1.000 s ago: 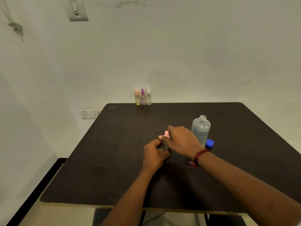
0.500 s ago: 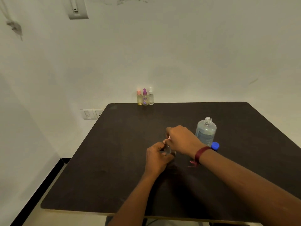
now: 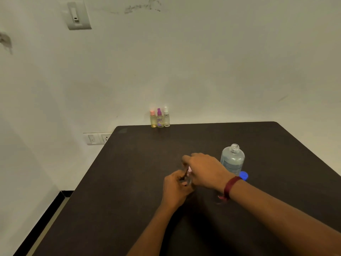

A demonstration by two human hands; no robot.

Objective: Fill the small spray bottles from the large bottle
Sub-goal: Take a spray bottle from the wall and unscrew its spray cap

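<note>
- Dark brown worktop (image 3: 129, 182) carries everything, and your two hands meet near its middle.
- Your left hand (image 3: 176, 189) has its fingers (image 3: 178, 177) curled round a small spray bottle (image 3: 188, 180), gripping it low on the body. The hands hide most of it, so only a sliver of clear plastic shows.
- Your right hand (image 3: 204, 170) reaches over from the right, with its fingers bent down onto the pink top (image 3: 189, 169) of that bottle. It looks like a pinch on the top, though the blur there leaves some doubt.
- The large bottle (image 3: 232, 160) stands upright just right of your right hand. Its neck is uncapped and there is clear liquid inside.
- The blue cap (image 3: 244, 176) lies on the worktop beside the large bottle's base, close behind your right wrist.
- A row of three spray bottles (image 3: 159, 119) stands at the far edge against the wall, with pink, purple and white tops from left to right.
- A dark red band (image 3: 230, 187) circles your right wrist.
</note>
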